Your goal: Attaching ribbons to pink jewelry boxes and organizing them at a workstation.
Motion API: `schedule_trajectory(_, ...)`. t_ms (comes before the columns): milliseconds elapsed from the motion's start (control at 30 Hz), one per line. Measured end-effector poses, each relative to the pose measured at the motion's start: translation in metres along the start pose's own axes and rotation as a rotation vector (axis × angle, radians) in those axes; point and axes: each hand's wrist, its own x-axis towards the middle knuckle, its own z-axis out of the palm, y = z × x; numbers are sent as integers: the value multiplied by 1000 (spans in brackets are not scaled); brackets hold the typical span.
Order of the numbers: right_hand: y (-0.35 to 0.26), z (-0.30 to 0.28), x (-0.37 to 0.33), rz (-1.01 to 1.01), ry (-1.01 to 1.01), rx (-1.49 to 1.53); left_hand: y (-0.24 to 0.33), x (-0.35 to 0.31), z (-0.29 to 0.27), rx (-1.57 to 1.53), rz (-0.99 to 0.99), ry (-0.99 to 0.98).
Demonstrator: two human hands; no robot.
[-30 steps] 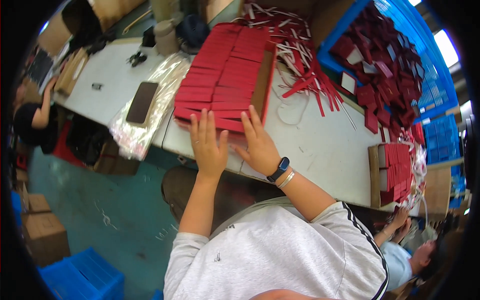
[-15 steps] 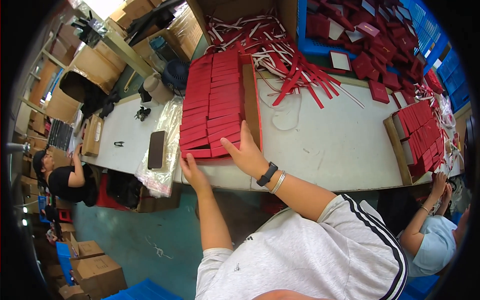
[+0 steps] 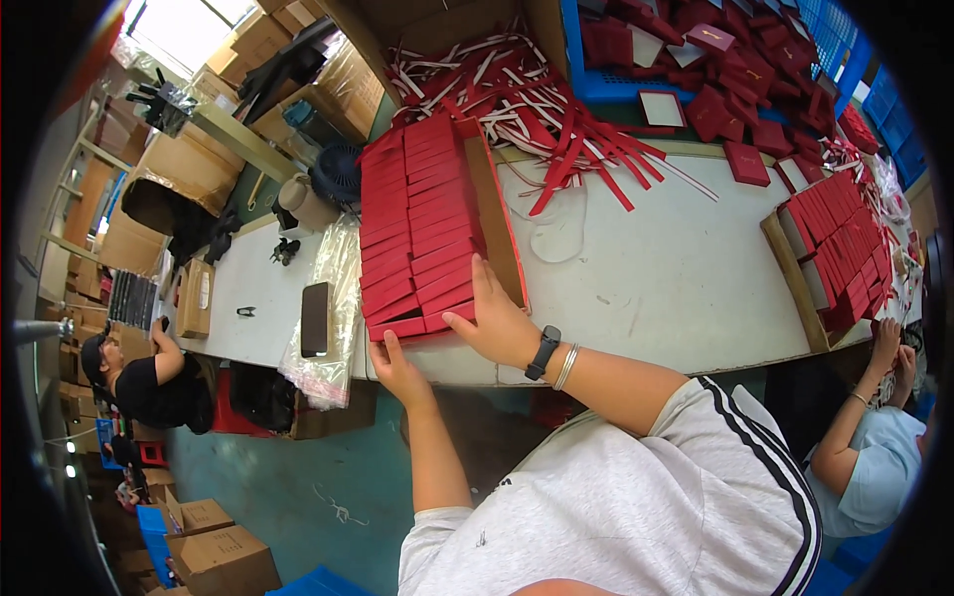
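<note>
Both hands are working the near end of the tray of red boxes (image 3: 422, 223), centre of the frame, sitting on the white surface (image 3: 656, 278). Boxes are lying in two tight rows inside a shallow cardboard tray; the tray's brown side wall is running along the right of the rows.

Left hand (image 3: 396, 360) is at the lower-left corner of the stack, fingers spread narrow and pressing flat against the end box, not wrapping anything. Right hand (image 3: 494, 318) is lying on the lower-right corner, fingers extended and open, palm against the last boxes and the tray wall; watch and bangle are showing on that wrist.

Just left of the tray, a dark phone (image 3: 315, 319) is resting on a clear plastic bag (image 3: 333, 298) draping over the surface edge. Loose red and white ribbon strips (image 3: 556, 119) are piling at top centre. A second tray of red boxes (image 3: 835, 253) is sitting at the right, with another person's hands (image 3: 887, 343) at its near end. A blue crate (image 3: 616, 84) of loose red boxes is standing at upper right.
</note>
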Motion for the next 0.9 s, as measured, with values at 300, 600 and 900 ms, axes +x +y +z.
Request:
schedule_trajectory(300, 13, -22, -27, 19, -147, 442, -14, -25, -28, 23, -108, 103)
schedule_trajectory(600, 79, -137, 17, 66, 3, 687, 22, -114, 24, 437, 788, -665)
schedule_trajectory(900, 235, -368, 103, 7, 1125, -634, -28, -124, 73, 690, 841, -689)
